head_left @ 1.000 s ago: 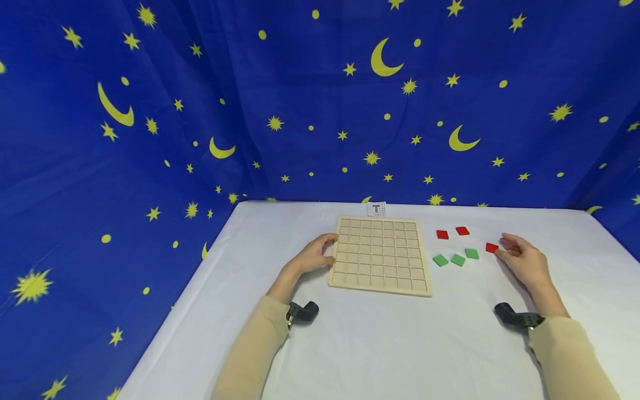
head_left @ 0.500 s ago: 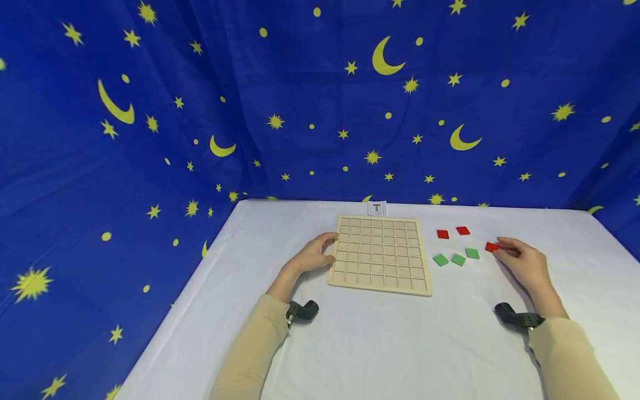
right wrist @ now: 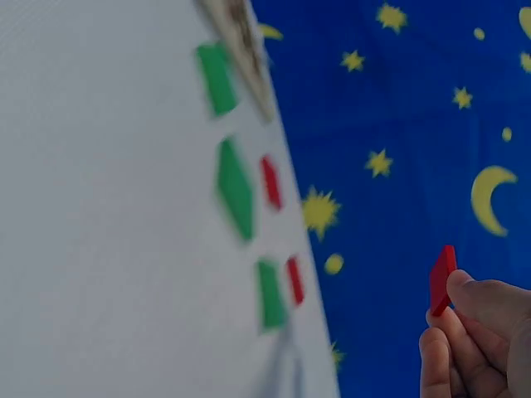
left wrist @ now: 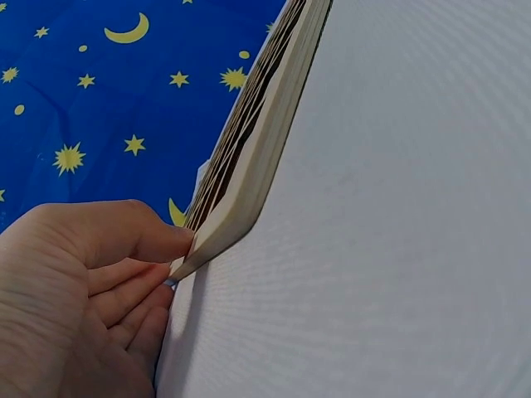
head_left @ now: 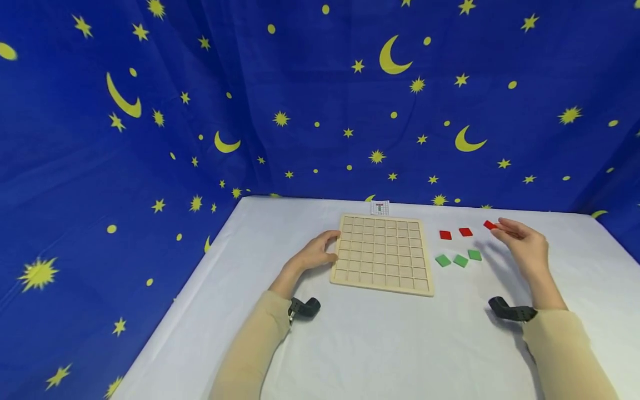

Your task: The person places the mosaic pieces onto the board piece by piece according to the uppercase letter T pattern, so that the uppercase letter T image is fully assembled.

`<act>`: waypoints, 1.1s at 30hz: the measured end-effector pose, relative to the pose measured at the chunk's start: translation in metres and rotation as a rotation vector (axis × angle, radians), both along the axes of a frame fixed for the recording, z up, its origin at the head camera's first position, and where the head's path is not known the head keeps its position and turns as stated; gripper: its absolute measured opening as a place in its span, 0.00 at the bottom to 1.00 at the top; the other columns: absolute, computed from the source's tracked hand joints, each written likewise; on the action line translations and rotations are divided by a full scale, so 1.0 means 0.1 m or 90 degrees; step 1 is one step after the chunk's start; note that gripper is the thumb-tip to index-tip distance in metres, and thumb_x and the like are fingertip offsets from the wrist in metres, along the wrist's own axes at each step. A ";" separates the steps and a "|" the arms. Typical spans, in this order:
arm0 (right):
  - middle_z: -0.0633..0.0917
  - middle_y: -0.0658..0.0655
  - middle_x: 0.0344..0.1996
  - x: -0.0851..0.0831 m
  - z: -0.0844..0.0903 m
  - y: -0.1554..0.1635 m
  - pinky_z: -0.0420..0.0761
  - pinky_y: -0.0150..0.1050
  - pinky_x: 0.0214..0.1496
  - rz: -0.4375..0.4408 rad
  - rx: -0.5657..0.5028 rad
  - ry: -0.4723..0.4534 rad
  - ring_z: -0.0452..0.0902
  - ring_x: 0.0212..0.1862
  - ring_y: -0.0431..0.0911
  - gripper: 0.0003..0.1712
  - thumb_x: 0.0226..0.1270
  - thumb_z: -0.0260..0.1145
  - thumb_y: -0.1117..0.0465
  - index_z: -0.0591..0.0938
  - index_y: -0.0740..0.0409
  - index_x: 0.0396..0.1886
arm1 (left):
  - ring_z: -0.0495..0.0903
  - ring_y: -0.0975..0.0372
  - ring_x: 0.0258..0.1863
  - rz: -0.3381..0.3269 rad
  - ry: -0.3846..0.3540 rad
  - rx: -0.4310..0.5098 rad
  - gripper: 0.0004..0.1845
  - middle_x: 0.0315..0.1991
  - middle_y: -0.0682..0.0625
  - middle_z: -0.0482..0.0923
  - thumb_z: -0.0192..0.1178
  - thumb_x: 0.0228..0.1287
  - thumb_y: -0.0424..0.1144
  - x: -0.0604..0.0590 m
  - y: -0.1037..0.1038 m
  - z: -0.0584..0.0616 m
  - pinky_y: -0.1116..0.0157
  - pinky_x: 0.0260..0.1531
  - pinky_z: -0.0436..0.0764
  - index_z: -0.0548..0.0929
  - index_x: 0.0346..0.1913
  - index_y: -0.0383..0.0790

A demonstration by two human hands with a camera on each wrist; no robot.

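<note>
The right hand (head_left: 525, 241) pinches a red tile (right wrist: 441, 280) between thumb and fingertips, off the table (head_left: 390, 344), with a shadow below. The right wrist view shows the tile tilted, nearly edge-on, much of it standing out past the thumb. Such a grip seems well suited to a thin piece: firm enough to stop it twisting, with the far edge left free. A steady wrist and enough height over the neighbouring pieces would probably prevent knocks; pinching too near a corner could let the tile flick away.

The left hand (head_left: 314, 253) touches the left edge of the board (head_left: 381, 253), thumb and fingers parted along the rim rather than pressed together. Light contact should be enough to steady it; a hard sideways push could make it slide.

The board, marked with a grid of square cells, lies flat on the table. The red tile is to its right, well apart from it. Between the two lie two other red tiles (head_left: 445, 235), with three green tiles (head_left: 460, 260) nearer the person. Just beyond the board's far edge is a small card (head_left: 380, 208) with a red and green figure. A blue curtain (head_left: 325, 144) with yellow stars and moons hangs behind.
</note>
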State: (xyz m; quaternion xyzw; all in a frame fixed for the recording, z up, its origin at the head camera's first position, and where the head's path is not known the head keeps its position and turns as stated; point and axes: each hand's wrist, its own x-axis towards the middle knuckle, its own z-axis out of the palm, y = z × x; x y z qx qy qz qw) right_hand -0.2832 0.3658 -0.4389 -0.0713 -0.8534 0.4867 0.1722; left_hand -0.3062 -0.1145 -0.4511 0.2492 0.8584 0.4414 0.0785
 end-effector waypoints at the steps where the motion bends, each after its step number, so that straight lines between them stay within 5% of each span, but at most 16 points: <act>1: 0.81 0.30 0.35 -0.10 -0.06 0.03 0.72 0.14 0.36 0.002 -0.009 0.009 0.73 0.38 0.21 0.36 0.57 0.68 0.44 0.75 0.58 0.62 | 0.60 0.49 0.67 0.001 0.000 0.001 0.37 0.65 0.35 0.63 0.61 0.51 0.24 0.00 0.00 0.00 0.59 0.67 0.57 0.62 0.66 0.25; 4: 0.83 0.37 0.42 -0.45 -0.29 0.08 0.72 0.14 0.38 0.006 -0.015 0.027 0.75 0.43 0.27 0.35 0.55 0.68 0.42 0.76 0.48 0.62 | 0.60 0.48 0.67 0.004 -0.003 0.002 0.37 0.65 0.35 0.63 0.61 0.50 0.24 0.00 -0.01 0.01 0.59 0.67 0.58 0.62 0.66 0.25; 8: 0.82 0.45 0.49 -0.67 -0.37 -0.14 0.75 0.18 0.42 0.030 -0.016 0.021 0.75 0.49 0.35 0.33 0.57 0.66 0.41 0.76 0.44 0.63 | 0.60 0.49 0.66 0.008 -0.006 -0.006 0.37 0.66 0.35 0.63 0.61 0.51 0.24 0.00 -0.01 -0.01 0.59 0.67 0.58 0.62 0.66 0.26; 12: 0.82 0.47 0.49 -0.60 -0.14 -0.60 0.76 0.19 0.41 0.054 -0.040 0.000 0.76 0.48 0.34 0.36 0.56 0.66 0.39 0.75 0.48 0.63 | 0.60 0.49 0.67 0.002 0.002 -0.006 0.37 0.66 0.35 0.62 0.61 0.51 0.24 -0.01 0.00 -0.03 0.59 0.67 0.57 0.62 0.66 0.25; 18: 0.84 0.51 0.46 -0.33 0.33 -1.28 0.77 0.26 0.49 0.135 -0.085 0.011 0.76 0.44 0.31 0.33 0.61 0.67 0.51 0.74 0.64 0.62 | 0.59 0.49 0.67 0.006 0.002 -0.012 0.37 0.66 0.36 0.61 0.61 0.51 0.25 0.01 0.00 -0.03 0.59 0.68 0.56 0.61 0.67 0.26; 25: 0.81 0.64 0.50 -0.45 0.23 -1.73 0.77 0.22 0.44 0.194 -0.102 0.024 0.76 0.44 0.34 0.28 0.63 0.66 0.55 0.76 0.64 0.60 | 0.58 0.50 0.68 0.010 -0.012 -0.018 0.38 0.67 0.37 0.60 0.61 0.53 0.26 0.03 -0.04 -0.05 0.60 0.67 0.57 0.59 0.68 0.27; 33: 0.82 0.63 0.48 -0.54 0.16 -2.02 0.77 0.24 0.42 0.227 -0.082 0.013 0.78 0.48 0.47 0.27 0.63 0.67 0.57 0.76 0.64 0.59 | 0.58 0.51 0.68 0.004 -0.013 -0.004 0.39 0.68 0.37 0.60 0.61 0.53 0.26 0.01 -0.02 -0.02 0.60 0.68 0.56 0.59 0.69 0.27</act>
